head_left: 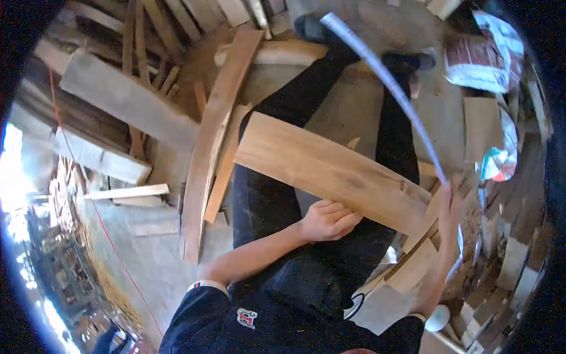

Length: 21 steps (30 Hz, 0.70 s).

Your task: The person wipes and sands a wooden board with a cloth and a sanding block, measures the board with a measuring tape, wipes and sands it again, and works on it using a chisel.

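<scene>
Board (330, 171), long axis far-left to near-right; left hand (331, 221) curled closed on near edge, mid-length; right hand (450, 203), blurred, gripping pale strip (401, 96) beyond right end

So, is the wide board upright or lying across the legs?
Lying across them: the wide board shows its broad face over both legs, left hand at its near edge.

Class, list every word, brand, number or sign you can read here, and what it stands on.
No text can be read.
White-and-red emblem on the black shirt: too blurred.
White-and-maroon printed sack: too blurred.
White plastic bag with green and red patches: too small.
Long, pale, curved strip: no legible marks.
</scene>
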Each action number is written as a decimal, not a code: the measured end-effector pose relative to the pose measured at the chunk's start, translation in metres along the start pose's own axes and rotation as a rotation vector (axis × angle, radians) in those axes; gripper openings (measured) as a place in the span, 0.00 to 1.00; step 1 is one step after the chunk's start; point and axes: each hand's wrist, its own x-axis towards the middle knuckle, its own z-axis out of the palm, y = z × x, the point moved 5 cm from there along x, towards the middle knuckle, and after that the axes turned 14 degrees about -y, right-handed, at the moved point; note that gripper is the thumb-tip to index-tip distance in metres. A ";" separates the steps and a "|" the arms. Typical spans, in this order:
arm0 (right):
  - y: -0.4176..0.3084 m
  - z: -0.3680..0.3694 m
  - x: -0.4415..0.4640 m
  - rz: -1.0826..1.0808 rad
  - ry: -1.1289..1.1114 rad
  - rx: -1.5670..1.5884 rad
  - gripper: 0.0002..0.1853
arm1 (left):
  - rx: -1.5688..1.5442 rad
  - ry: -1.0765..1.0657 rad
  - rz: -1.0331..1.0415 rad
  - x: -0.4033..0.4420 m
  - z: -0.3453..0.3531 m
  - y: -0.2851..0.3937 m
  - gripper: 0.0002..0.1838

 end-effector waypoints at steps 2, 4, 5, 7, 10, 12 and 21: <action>-0.067 0.008 -0.023 -0.193 -0.056 0.132 0.22 | -0.017 -0.024 0.035 0.000 -0.001 -0.002 0.13; -0.100 0.017 -0.039 -0.100 -0.232 0.015 0.22 | -0.026 -0.020 0.029 -0.001 -0.002 -0.003 0.14; -0.091 0.031 -0.039 -0.159 -0.239 0.032 0.23 | -0.044 -0.021 0.039 -0.001 -0.002 -0.003 0.14; -0.109 0.040 -0.043 -0.070 -0.359 -0.155 0.23 | -0.054 -0.026 0.024 -0.002 -0.004 -0.003 0.14; -0.110 0.047 -0.043 -0.129 -0.380 -0.209 0.23 | -0.124 -0.007 0.014 -0.005 -0.009 -0.005 0.14; -0.110 0.048 -0.045 -0.296 -0.280 -0.201 0.24 | -0.174 0.028 0.013 -0.002 -0.020 -0.008 0.13; -0.102 0.047 -0.044 -0.268 -0.359 -0.163 0.26 | 0.207 0.504 -0.820 -0.013 -0.162 -0.155 0.17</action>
